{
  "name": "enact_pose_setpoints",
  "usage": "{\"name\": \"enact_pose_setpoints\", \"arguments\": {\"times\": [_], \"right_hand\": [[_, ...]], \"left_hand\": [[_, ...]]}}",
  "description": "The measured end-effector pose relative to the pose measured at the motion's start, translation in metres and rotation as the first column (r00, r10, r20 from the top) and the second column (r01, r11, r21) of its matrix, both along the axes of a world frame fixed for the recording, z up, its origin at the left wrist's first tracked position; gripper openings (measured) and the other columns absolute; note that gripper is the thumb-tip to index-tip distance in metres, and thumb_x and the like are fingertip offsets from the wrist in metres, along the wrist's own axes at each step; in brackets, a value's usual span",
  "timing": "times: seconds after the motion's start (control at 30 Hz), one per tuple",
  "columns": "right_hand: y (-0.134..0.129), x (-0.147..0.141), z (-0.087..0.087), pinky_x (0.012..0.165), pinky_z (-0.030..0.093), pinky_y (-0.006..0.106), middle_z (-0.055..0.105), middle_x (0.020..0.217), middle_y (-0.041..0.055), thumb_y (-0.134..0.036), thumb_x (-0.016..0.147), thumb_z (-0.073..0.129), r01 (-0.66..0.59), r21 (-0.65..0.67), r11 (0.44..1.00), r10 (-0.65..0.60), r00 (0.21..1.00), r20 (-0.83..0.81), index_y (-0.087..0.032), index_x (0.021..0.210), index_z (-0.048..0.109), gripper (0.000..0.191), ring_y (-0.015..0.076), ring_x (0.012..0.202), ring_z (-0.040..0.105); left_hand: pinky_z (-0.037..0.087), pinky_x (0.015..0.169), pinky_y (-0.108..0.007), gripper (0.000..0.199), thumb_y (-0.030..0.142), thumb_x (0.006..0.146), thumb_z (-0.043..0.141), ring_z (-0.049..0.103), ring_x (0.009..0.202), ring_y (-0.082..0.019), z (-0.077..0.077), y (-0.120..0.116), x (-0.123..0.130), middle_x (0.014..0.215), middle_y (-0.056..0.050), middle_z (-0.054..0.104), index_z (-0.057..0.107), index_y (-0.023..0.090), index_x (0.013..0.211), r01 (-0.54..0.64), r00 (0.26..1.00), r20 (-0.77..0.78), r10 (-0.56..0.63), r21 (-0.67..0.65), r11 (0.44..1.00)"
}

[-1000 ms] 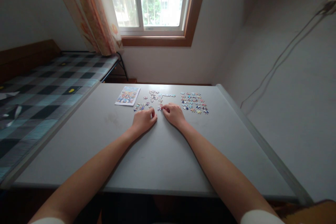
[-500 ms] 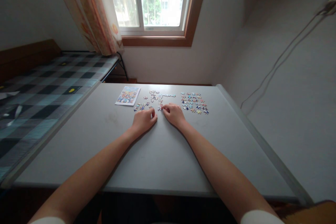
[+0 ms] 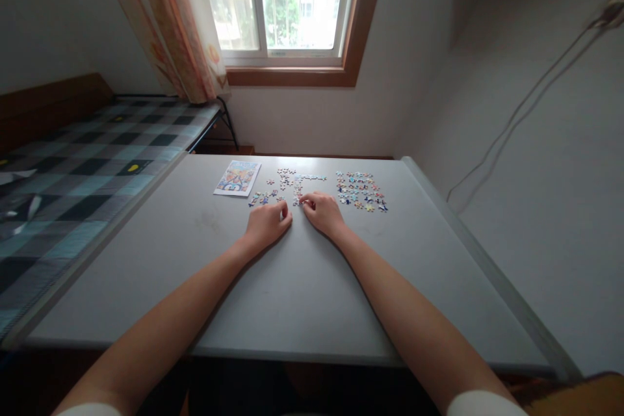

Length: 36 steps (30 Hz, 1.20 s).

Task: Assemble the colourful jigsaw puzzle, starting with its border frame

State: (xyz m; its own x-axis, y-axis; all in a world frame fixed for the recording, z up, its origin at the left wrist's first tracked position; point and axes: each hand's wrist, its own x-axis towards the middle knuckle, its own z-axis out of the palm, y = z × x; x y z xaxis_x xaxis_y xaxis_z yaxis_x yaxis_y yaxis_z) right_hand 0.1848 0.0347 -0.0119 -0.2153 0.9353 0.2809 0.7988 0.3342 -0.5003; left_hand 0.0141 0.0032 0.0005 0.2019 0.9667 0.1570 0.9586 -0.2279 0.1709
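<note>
- Right hand [image 3: 322,212]: fingers bent, thumb and forefinger nearly closed together at the near end of an L-shaped puzzle strip [image 3: 298,187]; whether a piece is pinched between them cannot be told.
- Left hand [image 3: 267,222]: fingers curled loosely inward, thumb side facing the right hand, a narrow space separating the two; whether the curled fingers hold anything cannot be told.
- The L-shaped puzzle strip extends away from the right fingertips, then turns rightward at its far end.
- Loose pieces [image 3: 265,197] lie just beyond the left hand's knuckles.
- A further cluster [image 3: 284,181] lies beyond the gap between the hands, to the left of the strip.
- A large group of pieces [image 3: 351,186], set out in rough rows, lies to the right of the right fingers and apart from them.
- A printed picture sheet [image 3: 237,179] lies flat, beyond the left fingers and to their left.
- Both hands rest on a pale table [image 3: 297,299]; a window [image 3: 302,6] stands far beyond the fingers.
</note>
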Motion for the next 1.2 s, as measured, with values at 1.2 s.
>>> {"name": "enact_pose_setpoints", "arguments": {"times": [1.2], "right_hand": [[-0.0018, -0.0008, 0.004, 0.082, 0.038, 0.031, 0.068, 0.09, 0.0032, -0.019, 0.082, 0.052, -0.007, -0.008, 1.0, 0.007, 1.0, -0.003, -0.024, 0.092, 0.072, 0.023, 0.0181, 0.088, 0.059]], "left_hand": [[0.035, 0.06, -0.027, 0.024, 0.04, 0.089, 0.045, 0.063, 0.069, -0.02, -0.0018, 0.0006, -0.0006, 0.072, -0.002, 0.069, 0.062, 0.023, 0.084, 0.003, 1.0, -0.024, -0.003, 0.032, 0.999]]}}
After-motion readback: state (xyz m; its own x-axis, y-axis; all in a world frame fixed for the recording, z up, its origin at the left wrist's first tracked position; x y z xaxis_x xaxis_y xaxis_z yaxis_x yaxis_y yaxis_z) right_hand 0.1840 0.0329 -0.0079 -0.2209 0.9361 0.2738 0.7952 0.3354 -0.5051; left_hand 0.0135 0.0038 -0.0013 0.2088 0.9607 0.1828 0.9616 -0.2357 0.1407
